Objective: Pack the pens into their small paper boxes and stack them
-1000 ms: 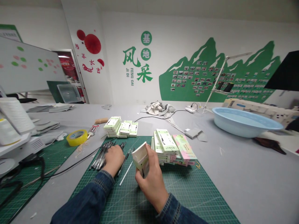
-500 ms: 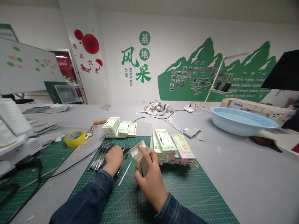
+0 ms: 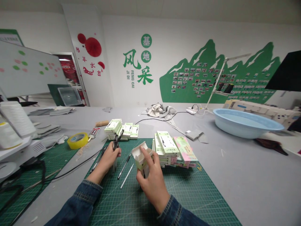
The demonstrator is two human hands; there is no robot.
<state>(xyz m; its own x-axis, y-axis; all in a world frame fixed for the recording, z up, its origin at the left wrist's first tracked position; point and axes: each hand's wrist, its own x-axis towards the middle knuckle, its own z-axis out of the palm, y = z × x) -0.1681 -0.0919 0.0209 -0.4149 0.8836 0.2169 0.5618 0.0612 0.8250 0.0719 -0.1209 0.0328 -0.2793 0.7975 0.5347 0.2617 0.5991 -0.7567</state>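
Observation:
My right hand (image 3: pixel 151 179) grips a small white and green box (image 3: pixel 140 156) upright over the green cutting mat (image 3: pixel 183 194), its top flap standing open. My left hand (image 3: pixel 108 157) is closed round a bundle of black pens (image 3: pixel 116 141), held upright with the tips on the mat. Two loose pens (image 3: pixel 124 171) lie on the mat between my hands. Just right of the open box lies a heap of flat green and pink boxes (image 3: pixel 172 149). A second stack of green boxes (image 3: pixel 121 129) sits at the mat's far edge.
A yellow tape roll (image 3: pixel 77 140) and a tube (image 3: pixel 94 131) lie at left. A black cable (image 3: pixel 70 164) crosses the grey table. A pale blue basin (image 3: pixel 246 123) stands at right, with crumpled cloth (image 3: pixel 160 110) at the back and white thread cones (image 3: pixel 14 122) at far left.
My left hand has gathered the pens that lay flat on the mat and lifted them upright. The right hand's box flap came open a second ago and stays open.

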